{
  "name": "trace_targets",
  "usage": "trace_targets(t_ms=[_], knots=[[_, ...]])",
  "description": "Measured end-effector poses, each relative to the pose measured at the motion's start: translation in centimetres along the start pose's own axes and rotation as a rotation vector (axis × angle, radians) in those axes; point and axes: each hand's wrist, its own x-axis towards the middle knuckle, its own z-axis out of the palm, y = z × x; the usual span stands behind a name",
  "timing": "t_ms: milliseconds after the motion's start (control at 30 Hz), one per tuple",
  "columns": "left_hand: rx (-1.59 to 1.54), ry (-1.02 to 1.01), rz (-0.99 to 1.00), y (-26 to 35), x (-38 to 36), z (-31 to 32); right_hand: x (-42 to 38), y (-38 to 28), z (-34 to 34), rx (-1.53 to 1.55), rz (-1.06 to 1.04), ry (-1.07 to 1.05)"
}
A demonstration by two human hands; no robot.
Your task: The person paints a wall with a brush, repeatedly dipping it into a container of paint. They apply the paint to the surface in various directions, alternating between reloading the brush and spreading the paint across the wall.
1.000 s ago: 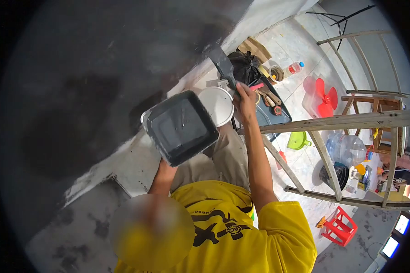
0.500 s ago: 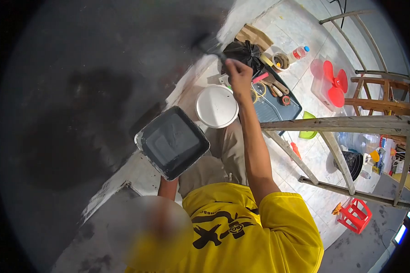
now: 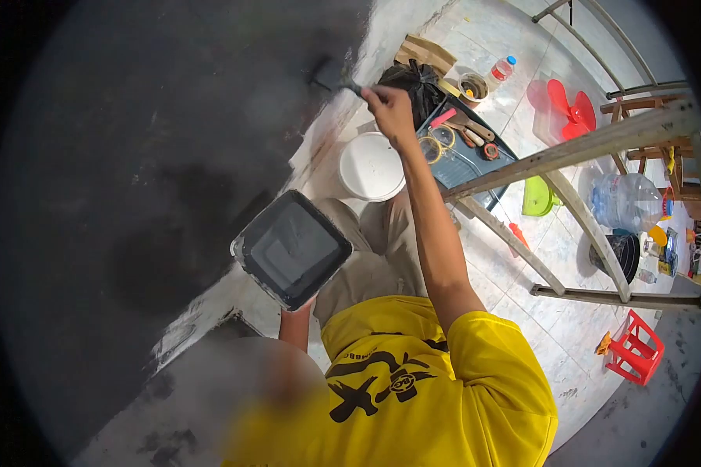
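My left hand holds a square black paint tub from below, its fingers mostly hidden beneath. Dark grey paint lies in the tub, and dried paint marks its rim. My right hand is closed around the handle of what looks like a small paint roller. The roller's dark head meets the dark grey painted wall near its pale lower edge and is hard to make out there. Below my right forearm stands a white lidded bucket.
A roller tray with scrapers and tape lies right of the bucket, near a black plastic bag and a bottle. A paint-stained metal frame crosses the right side. Further off are a green dustpan and a red stool.
My right hand and the roller have shifted slightly left and up along the wall. The tub stays nearly in place, and the view has turned a little.
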Motion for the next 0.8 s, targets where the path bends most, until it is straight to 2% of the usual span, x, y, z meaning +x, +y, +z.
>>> trace_targets(t_ms=[67, 100, 167, 200, 267, 333, 367, 467, 567, 667, 733, 767, 800], knots=[[0.001, -0.015, 0.01, 0.0, -0.9, -0.2, -0.2, -2.6, -0.5, 0.492, 0.172, -0.122], [0.002, -0.023, 0.012, 0.0, -1.5, -0.2, -0.6, -3.1, -0.4, 0.681, 0.213, -0.115], [0.0, -0.045, 0.02, 0.1, -2.2, -0.2, -1.2, -0.1, 0.5, 0.59, 0.252, -0.112], [-0.097, 0.065, -0.007, 0.3, -2.5, -0.7, -1.2, 2.8, 1.4, 0.544, 0.272, -0.111], [-0.291, 0.289, -0.062, 0.8, -3.2, -2.4, -1.9, 7.9, 2.8, 0.041, 0.198, -0.06], [-0.211, 0.251, -0.022, 0.6, -3.7, -2.1, -2.1, 8.8, 2.5, -0.415, 0.108, 0.035], [-0.175, 0.237, 0.0, 0.4, -4.0, -2.1, -2.3, 7.2, 2.4, -0.467, 0.088, 0.068], [-0.119, 0.215, -0.027, 0.3, -4.5, -3.0, -1.6, 1.3, 1.0, -0.085, -0.048, -0.042], [-0.091, 0.166, -0.054, 0.1, -5.3, -5.2, -2.0, -4.1, 0.6, 0.598, 0.14, -0.221], [-0.054, 0.101, -0.067, 0.7, -5.0, -6.6, -2.7, -0.9, 2.1, 0.676, 0.215, -0.207], [-0.208, 0.171, -0.024, 0.1, -5.4, -1.6, -3.3, 5.6, 3.7, 0.153, 0.217, -0.093], [-0.284, 0.208, -0.005, 0.0, -5.7, 0.3, -4.5, 6.8, 4.2, -0.021, 0.164, 0.013], [-0.401, 0.129, -0.042, 0.3, -5.8, -0.6, -4.4, 8.9, 4.9, -0.207, 0.173, 0.028]])
